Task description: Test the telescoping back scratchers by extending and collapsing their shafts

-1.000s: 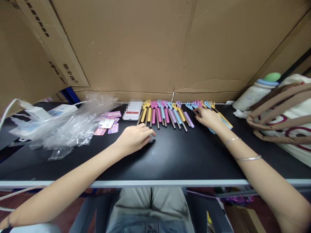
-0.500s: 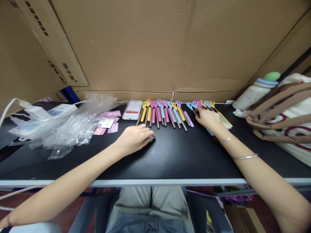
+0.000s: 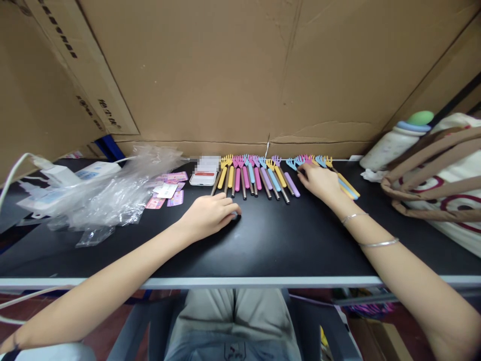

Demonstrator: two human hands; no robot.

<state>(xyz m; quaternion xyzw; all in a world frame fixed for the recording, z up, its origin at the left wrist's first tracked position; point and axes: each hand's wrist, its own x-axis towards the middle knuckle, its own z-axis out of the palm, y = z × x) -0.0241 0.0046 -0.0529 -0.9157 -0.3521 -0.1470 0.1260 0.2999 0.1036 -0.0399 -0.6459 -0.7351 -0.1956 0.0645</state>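
My left hand (image 3: 212,215) rests on the black table, fingers loosely bent and apart, holding nothing I can see. Above it lies a row of back scratchers with claw-shaped heads, metal rods and coloured handles, among them one with a yellow handle (image 3: 222,177) and one with a purple handle (image 3: 292,184). My right hand (image 3: 319,181) is over a second group at the right, its fingers closed on a blue back scratcher (image 3: 290,164), whose handle is hidden under the hand. A pink head shows by the fingers, and a yellow-handled back scratcher (image 3: 348,185) lies beyond the hand.
Clear plastic bags (image 3: 112,195) and a white power strip (image 3: 45,198) lie at the left. Small printed cards (image 3: 175,198) and a white case (image 3: 203,178) sit beside the row. A bottle (image 3: 391,145) and a cloth bag (image 3: 443,185) stand at the right; cardboard (image 3: 210,75) rises behind.
The blue back scratcher's head at my right fingertips has shifted slightly left, and the blue handle end that showed below the hand is now out of sight. My left hand stays put.
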